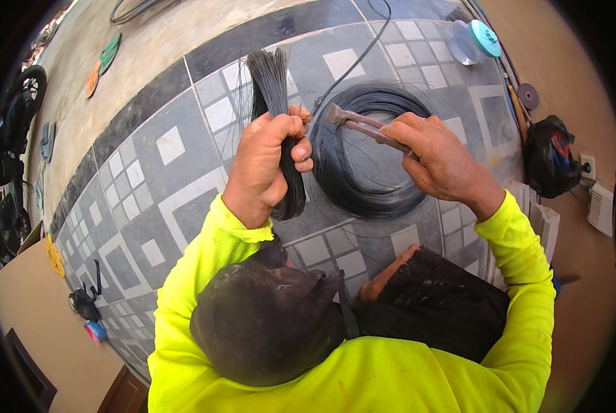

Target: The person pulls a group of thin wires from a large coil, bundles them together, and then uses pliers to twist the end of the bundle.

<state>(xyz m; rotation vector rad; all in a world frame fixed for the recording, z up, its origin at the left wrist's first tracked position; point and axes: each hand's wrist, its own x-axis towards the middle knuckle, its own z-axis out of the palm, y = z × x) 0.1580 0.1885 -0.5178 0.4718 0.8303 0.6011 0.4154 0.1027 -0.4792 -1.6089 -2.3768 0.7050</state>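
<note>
My left hand (261,162) is closed around an upright bundle of thin dark wires (271,79). Cut ends fan out above the fist, and the rest of the bundle hangs below it. In my right hand (435,151) is a pair of worn metal pincers (364,124), gripped by the handles. Their head points left toward the bundle, a short gap away from my left fingers. Beneath the pincers, a large coil of dark wire (339,182) lies on the tiled floor, partly covered by my right hand and the tool.
A clear container with a turquoise lid (485,38) stands at the far right. Along the right wall are a black plastic bag (552,157) and a grinding disc (527,96). Sandals (110,54) lie at the far left. My dark-clothed legs (425,296) are close below the coil.
</note>
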